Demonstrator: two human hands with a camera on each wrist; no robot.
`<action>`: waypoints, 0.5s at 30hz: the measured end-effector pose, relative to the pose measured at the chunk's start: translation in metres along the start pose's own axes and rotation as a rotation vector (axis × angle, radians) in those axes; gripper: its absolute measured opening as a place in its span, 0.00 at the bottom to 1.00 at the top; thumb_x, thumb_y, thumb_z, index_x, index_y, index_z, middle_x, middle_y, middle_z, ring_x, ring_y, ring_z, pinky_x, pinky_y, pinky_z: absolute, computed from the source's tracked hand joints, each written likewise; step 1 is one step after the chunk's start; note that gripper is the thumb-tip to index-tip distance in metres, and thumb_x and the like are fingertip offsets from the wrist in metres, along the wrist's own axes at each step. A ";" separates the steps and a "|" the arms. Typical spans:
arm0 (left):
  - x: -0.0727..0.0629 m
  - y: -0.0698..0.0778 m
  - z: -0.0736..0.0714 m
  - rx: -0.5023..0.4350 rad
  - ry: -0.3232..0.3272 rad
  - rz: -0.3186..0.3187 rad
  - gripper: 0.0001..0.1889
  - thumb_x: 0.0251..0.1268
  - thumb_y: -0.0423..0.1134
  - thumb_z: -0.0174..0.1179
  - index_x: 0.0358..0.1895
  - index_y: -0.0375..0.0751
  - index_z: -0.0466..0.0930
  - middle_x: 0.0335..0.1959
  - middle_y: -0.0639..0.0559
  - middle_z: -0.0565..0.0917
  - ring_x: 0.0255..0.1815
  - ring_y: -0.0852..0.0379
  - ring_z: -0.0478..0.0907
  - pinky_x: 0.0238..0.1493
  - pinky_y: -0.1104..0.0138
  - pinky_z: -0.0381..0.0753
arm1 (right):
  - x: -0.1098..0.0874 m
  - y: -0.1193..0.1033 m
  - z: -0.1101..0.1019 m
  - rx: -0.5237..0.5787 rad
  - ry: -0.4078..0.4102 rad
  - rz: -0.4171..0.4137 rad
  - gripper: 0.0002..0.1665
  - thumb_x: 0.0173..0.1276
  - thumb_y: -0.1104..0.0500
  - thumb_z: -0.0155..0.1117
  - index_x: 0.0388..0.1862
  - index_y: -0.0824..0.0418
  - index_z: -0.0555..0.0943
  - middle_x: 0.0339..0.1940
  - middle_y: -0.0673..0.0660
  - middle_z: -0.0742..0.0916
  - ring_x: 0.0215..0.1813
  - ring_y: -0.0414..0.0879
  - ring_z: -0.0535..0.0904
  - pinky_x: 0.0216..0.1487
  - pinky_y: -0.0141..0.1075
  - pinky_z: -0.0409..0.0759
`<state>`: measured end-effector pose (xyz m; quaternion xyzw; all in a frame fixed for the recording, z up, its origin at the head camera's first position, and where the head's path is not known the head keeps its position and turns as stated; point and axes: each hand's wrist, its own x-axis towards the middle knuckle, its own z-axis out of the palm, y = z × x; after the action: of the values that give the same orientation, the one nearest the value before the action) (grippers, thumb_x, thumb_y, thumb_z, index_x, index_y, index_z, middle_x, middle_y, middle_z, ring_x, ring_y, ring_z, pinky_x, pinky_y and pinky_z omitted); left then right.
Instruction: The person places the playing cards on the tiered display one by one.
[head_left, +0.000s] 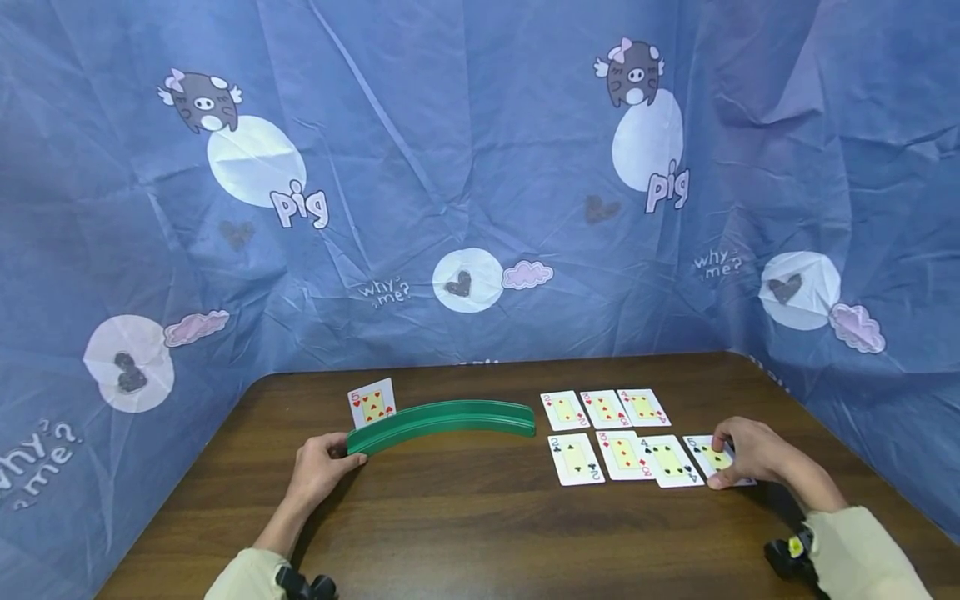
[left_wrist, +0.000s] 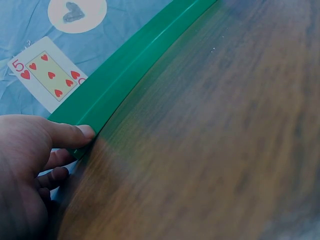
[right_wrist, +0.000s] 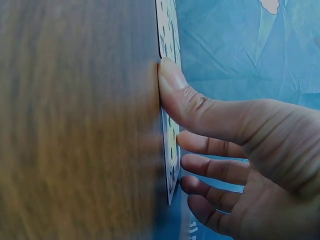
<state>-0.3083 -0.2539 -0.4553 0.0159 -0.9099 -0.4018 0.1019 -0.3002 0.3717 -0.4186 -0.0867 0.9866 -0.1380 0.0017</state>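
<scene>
Here's your left grip [head_left: 318,471], pinching the rack [head_left: 450,415] by its left end: stiff, light plastic, you'd judge. The red five [head_left: 372,403] stands there. Far right on the tabletop [head_left: 450,525], your right grip [head_left: 763,457] pinches the black five [head_left: 703,452]: likely slick, bendy, best held by opposite edges.

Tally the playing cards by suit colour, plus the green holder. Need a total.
Red-suit cards: 5 (5 of hearts, red 2, upper red 3, red 4, lower red 3)
Black-suit cards: 3 (2 of clubs, black 4, black 5)
Green curved card holder: 1
Total: 9
</scene>
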 end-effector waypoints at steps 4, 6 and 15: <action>0.001 0.001 0.001 -0.003 0.001 0.004 0.17 0.55 0.32 0.71 0.48 0.29 0.85 0.38 0.40 0.88 0.36 0.56 0.77 0.40 0.67 0.73 | 0.001 0.000 0.000 0.001 -0.019 0.030 0.33 0.33 0.48 0.89 0.32 0.62 0.79 0.31 0.57 0.80 0.35 0.50 0.71 0.37 0.40 0.69; 0.001 0.000 0.001 -0.004 -0.002 0.004 0.17 0.55 0.32 0.70 0.48 0.29 0.85 0.38 0.40 0.88 0.37 0.55 0.78 0.40 0.66 0.73 | 0.001 0.000 0.001 0.003 -0.018 0.034 0.33 0.32 0.49 0.89 0.32 0.62 0.79 0.30 0.56 0.79 0.35 0.49 0.71 0.37 0.39 0.68; 0.001 -0.001 -0.001 -0.004 -0.003 0.007 0.17 0.56 0.32 0.70 0.49 0.29 0.85 0.38 0.40 0.88 0.37 0.54 0.77 0.40 0.65 0.73 | 0.003 0.003 0.001 0.001 0.012 -0.026 0.33 0.31 0.49 0.89 0.32 0.61 0.79 0.32 0.56 0.80 0.36 0.49 0.72 0.38 0.40 0.70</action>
<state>-0.3091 -0.2552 -0.4555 0.0120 -0.9093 -0.4034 0.1018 -0.3033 0.3734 -0.4205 -0.0988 0.9853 -0.1389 -0.0059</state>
